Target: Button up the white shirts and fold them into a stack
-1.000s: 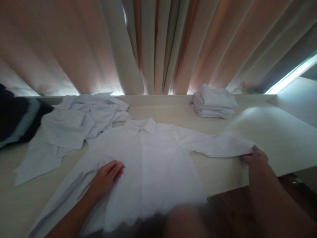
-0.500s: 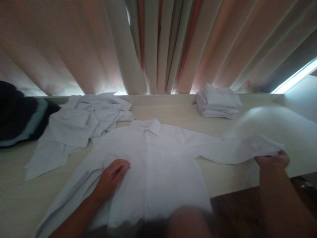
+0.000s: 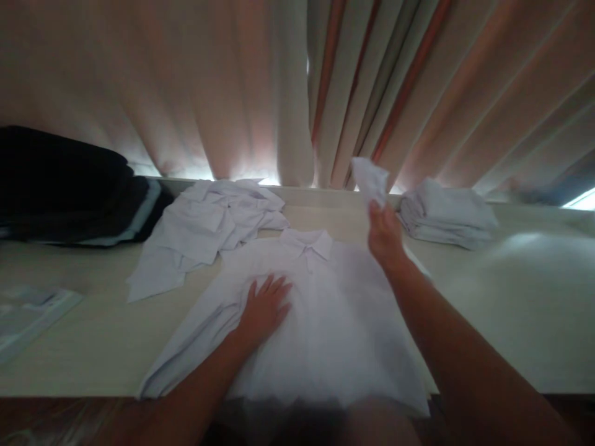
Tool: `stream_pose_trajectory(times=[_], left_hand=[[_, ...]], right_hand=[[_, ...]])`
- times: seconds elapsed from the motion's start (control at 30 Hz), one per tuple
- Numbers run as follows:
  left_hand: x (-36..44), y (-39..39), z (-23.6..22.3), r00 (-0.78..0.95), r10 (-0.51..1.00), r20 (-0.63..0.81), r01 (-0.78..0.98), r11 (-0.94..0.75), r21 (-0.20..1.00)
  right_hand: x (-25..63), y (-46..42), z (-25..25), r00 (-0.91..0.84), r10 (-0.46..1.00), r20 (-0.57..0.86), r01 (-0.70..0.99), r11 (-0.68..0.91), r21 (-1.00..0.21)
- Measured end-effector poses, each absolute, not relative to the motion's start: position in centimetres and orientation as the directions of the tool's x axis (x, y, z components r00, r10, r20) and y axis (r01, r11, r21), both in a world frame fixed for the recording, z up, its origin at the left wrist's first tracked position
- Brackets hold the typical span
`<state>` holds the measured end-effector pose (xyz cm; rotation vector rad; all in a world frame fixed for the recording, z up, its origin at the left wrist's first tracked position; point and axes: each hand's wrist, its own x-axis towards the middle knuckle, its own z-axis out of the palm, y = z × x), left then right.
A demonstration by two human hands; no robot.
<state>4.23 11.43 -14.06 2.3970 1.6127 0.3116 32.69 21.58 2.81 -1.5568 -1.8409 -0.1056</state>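
Note:
A white collared shirt (image 3: 320, 334) lies front up on the pale table, its collar pointing away from me. My left hand (image 3: 267, 306) rests flat on the shirt's left chest with the fingers spread. Raised above the shirt's right shoulder, my right hand (image 3: 385, 232) grips the end of the right sleeve, and the cuff (image 3: 370, 178) sticks up past my fingers. My right forearm hides part of that sleeve. The shirt's other sleeve (image 3: 186, 347) stretches down toward the table's near left edge.
A crumpled heap of white shirts (image 3: 199, 226) lies behind on the left, beside a stack of dark folded clothes (image 3: 60, 186). Folded white shirts (image 3: 449, 214) are piled at the back right. A flat packet (image 3: 35, 316) is at the left. Curtains (image 3: 209, 87) hang behind the table (image 3: 506, 322).
My right hand has brought the sleeve end from the far right up and inward, over the shoulder. My left hand has spread flat on the chest. The view has swung left.

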Motion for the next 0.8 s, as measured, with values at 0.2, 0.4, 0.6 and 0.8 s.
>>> stream_pose_trajectory(times=[0.2,0.4,0.6,0.8], left_hand=[[1.0,12.6,-12.1,0.322,0.931,0.174,0.694,-0.357,0.626],[-1.4,12.5,-10.6,0.142,0.955,0.260,0.785,-0.269,0.558],[-1.3,12.4,-12.1,0.298,0.938,0.175,0.862,-0.343,0.373],[-0.2,11.7,-11.1,0.197,0.974,0.108,0.939,-0.219,0.264]], right_hand=[[17.1,18.4,-7.2,-0.501,0.842,0.201,0.777,0.540,-0.323],[20.6,12.5,-9.2,-0.442,0.873,0.208,0.857,0.479,-0.190],[33.1,8.6,-11.6,-0.120,0.988,0.099,0.993,0.119,0.013],[40.0,7.8,-14.0,0.108,0.994,0.023,0.993,-0.107,-0.057]])
